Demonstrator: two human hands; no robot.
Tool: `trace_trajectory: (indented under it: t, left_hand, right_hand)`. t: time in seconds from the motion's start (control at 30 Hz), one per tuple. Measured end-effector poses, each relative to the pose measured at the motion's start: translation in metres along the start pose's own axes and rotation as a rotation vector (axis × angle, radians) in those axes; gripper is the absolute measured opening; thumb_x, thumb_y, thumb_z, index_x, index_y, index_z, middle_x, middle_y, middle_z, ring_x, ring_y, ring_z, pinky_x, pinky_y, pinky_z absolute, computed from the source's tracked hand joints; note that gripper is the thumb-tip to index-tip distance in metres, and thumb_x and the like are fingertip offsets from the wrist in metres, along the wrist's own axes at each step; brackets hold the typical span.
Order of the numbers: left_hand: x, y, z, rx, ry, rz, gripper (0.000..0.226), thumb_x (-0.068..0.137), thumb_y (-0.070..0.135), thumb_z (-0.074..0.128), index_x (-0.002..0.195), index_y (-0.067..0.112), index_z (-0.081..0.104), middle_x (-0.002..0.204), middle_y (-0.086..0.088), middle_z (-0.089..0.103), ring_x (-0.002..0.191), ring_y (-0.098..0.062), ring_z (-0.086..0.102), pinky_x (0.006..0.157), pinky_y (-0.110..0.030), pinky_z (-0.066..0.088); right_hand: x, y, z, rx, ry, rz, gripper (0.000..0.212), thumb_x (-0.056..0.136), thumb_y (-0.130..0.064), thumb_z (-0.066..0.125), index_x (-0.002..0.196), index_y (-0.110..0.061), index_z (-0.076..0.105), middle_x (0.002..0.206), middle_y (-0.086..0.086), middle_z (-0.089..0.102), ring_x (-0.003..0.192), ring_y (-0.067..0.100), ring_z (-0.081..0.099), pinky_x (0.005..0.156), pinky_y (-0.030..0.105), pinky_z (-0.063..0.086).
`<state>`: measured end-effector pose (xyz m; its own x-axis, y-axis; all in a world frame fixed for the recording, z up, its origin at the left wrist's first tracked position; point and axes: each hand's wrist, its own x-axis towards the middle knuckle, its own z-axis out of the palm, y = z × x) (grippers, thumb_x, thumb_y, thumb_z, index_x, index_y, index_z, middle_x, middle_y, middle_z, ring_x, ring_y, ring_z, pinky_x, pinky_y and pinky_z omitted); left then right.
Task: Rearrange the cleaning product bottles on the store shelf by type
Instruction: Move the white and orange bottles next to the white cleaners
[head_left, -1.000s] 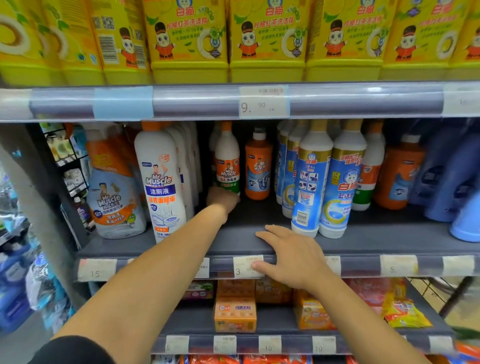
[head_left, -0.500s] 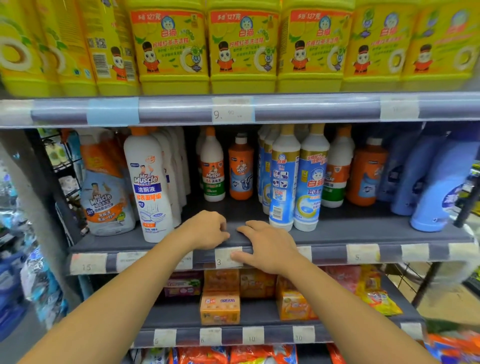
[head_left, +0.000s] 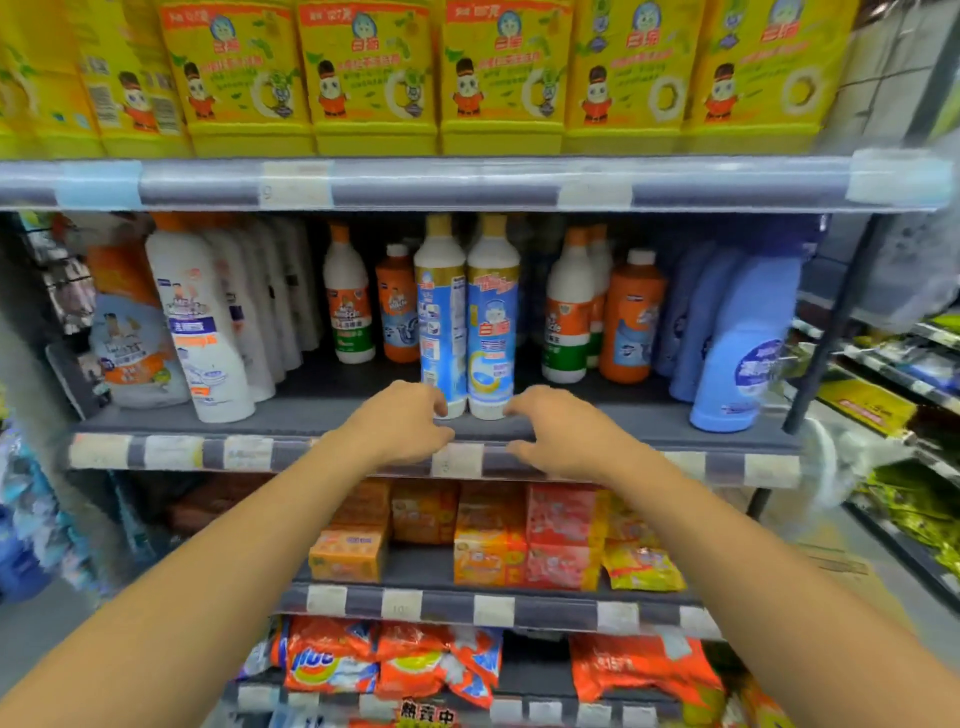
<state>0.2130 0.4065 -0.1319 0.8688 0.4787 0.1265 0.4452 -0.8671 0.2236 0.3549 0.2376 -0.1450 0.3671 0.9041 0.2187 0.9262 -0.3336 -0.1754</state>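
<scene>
On the middle shelf (head_left: 332, 418) two white-and-blue toilet cleaner bottles (head_left: 492, 317) stand side by side at the front. My left hand (head_left: 402, 423) hovers at the foot of the left one, fingers curled and apart, holding nothing. My right hand (head_left: 561, 431) is just right of the right bottle's base, fingers spread, also holding nothing. Behind stand a white bottle with a green band (head_left: 347, 301) and an orange drain cleaner bottle (head_left: 397, 306). A row of white Mr Muscle bottles (head_left: 200, 322) fills the left side.
More white (head_left: 569, 312) and orange bottles (head_left: 631, 317) and light blue bottles (head_left: 743, 343) stand to the right. Yellow detergent jugs (head_left: 374, 78) line the shelf above. Soap boxes (head_left: 350, 553) and detergent bags (head_left: 332, 665) fill the lower shelves. An aisle opens at right.
My left hand came back from deep in the shelf to the front edge. Both hands then shifted right toward the two white-and-blue bottles as my view swung right.
</scene>
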Motion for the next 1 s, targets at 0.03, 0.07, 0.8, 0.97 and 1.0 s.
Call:
trace_trajectory:
  t: [0.03, 0.07, 0.8, 0.97, 1.0]
  left_hand:
    - [0.000, 0.015, 0.003, 0.007, -0.003, 0.009, 0.042, 0.086, 0.041, 0.062, 0.122, 0.019, 0.061, 0.125, -0.005, 0.062, 0.109, -0.022, 0.059, 0.085, -0.035, 0.051]
    - [0.000, 0.029, 0.007, 0.015, -0.008, 0.017, 0.042, 0.086, 0.041, 0.063, 0.122, 0.020, 0.061, 0.124, -0.005, 0.062, 0.109, -0.022, 0.058, 0.086, -0.035, 0.051]
    - [0.094, 0.162, 0.032, -0.579, 0.194, -0.164, 0.058, 0.080, 0.034, 0.074, 0.129, 0.013, 0.049, 0.117, -0.004, 0.062, 0.095, -0.019, 0.058, 0.076, -0.026, 0.044]
    - [0.138, 0.158, 0.051, -0.639, 0.323, -0.269, 0.066, 0.078, 0.030, 0.076, 0.130, 0.005, 0.043, 0.126, -0.015, 0.058, 0.115, -0.032, 0.058, 0.087, -0.030, 0.047]
    - [0.146, 0.156, 0.052, -0.645, 0.318, -0.288, 0.072, 0.076, 0.031, 0.078, 0.133, 0.007, 0.041, 0.130, -0.015, 0.056, 0.119, -0.033, 0.056, 0.092, -0.032, 0.047]
  right_hand:
    - [-0.009, 0.011, -0.006, -0.010, -0.013, 0.009, 0.051, 0.087, -0.042, 0.062, 0.133, -0.024, 0.049, 0.129, 0.004, 0.051, 0.115, 0.024, 0.051, 0.091, 0.041, 0.048]
    - [-0.017, 0.022, -0.012, -0.017, -0.026, 0.019, 0.051, 0.087, -0.042, 0.062, 0.133, -0.023, 0.049, 0.129, 0.005, 0.050, 0.115, 0.025, 0.051, 0.092, 0.042, 0.048]
    - [0.010, 0.113, -0.038, 0.506, 0.380, 0.571, 0.050, 0.080, -0.032, 0.068, 0.117, -0.005, 0.048, 0.117, 0.018, 0.055, 0.101, 0.034, 0.057, 0.084, 0.041, 0.051]
    - [0.048, 0.128, -0.028, 0.617, 0.603, 0.626, 0.049, 0.087, -0.024, 0.064, 0.123, -0.001, 0.042, 0.119, 0.022, 0.056, 0.106, 0.036, 0.056, 0.085, 0.037, 0.048]
    - [0.056, 0.131, -0.026, 0.613, 0.619, 0.637, 0.054, 0.088, -0.027, 0.063, 0.129, -0.001, 0.039, 0.124, 0.022, 0.054, 0.110, 0.036, 0.055, 0.089, 0.039, 0.047]
